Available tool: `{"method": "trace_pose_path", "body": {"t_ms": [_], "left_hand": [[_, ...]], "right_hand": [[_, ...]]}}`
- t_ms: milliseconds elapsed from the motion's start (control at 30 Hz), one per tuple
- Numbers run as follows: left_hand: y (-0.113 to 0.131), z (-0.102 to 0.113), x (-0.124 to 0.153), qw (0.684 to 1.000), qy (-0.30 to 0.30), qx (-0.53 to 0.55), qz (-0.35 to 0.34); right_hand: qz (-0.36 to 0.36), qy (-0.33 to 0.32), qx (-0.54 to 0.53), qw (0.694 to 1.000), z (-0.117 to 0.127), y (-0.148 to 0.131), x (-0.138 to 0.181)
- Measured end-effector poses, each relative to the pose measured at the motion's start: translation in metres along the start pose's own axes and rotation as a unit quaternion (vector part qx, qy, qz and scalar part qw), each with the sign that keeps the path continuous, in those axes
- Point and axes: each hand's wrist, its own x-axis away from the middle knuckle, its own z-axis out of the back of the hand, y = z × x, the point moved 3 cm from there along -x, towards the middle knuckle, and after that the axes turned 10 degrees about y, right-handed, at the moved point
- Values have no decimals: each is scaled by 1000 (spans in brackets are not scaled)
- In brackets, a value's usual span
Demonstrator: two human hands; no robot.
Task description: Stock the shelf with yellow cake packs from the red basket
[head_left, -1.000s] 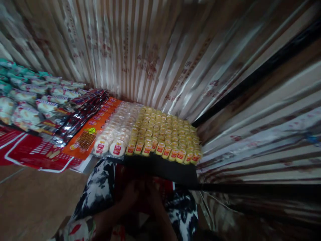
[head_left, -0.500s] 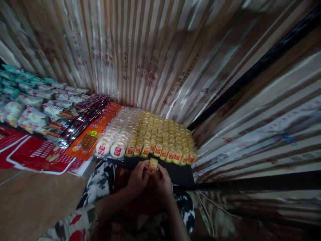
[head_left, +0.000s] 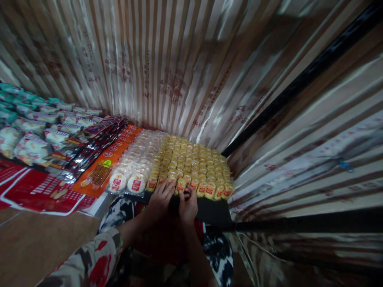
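A small yellow wrapped snack [head_left: 181, 184] with an orange-red label sits at the front of a block of like snacks [head_left: 191, 159], in line with the front row. My right hand [head_left: 188, 207] pinches it at its lower right side, thumb in front and fingers curled. My left hand [head_left: 160, 201] rests against the front row just to the left, its fingers stretched forward over the neighbouring packets and touching them. Part of those packets is hidden under the fingers. Beneath the row runs the edge of a black shelf [head_left: 209, 211].
Left of the yellow block lie round white wrapped crackers [head_left: 136, 182], an orange pretzel packet [head_left: 101, 173], dark shiny packets [head_left: 86, 147] and white and green bags [head_left: 32, 147]. Striped plastic sheeting [head_left: 167, 59] forms the wall behind. A black pole [head_left: 284, 95] slants across the right.
Both hands have moved forward from above my lap to the front row. The small yellow snack, held between both hands before, now stands in the row. The view has shifted slightly.
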Motion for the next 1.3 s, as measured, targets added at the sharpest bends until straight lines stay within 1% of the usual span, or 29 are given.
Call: {"method": "trace_pose_path", "body": {"t_ms": [133,267,333,467,533,667,767,967,1133,1233,1300], "left_hand": [[-6,0,1,999,-18,-26,-11],[-7,-2,3,999,-16,-24,-28],[-7,-3,4,999,-6,-26,-35],[-8,-6,7,997,39,-32,-58],[-8,-7,9,995,59,-37,-72],[-8,-9,12,991,93,-47,-89],[-8,-11,13,989,102,-55,-97],[-9,-15,14,988,99,-67,-101],[-11,-20,17,989,85,-72,-99],[-11,-19,16,989,79,-75,-98],[-9,-17,15,989,87,-72,-101]], "right_hand": [[-13,6,9,1000,-7,1,-2],[30,25,33,999,-11,3,1],[49,35,31,998,-12,3,3],[61,48,11,997,-14,6,6],[88,52,8,995,-16,8,7],[173,70,6,982,-20,12,6],[205,85,3,975,-23,17,7],[214,74,15,974,-24,19,10],[247,52,-3,968,-26,18,9],[254,49,5,966,-28,19,9],[259,48,8,965,-28,19,9]]}}
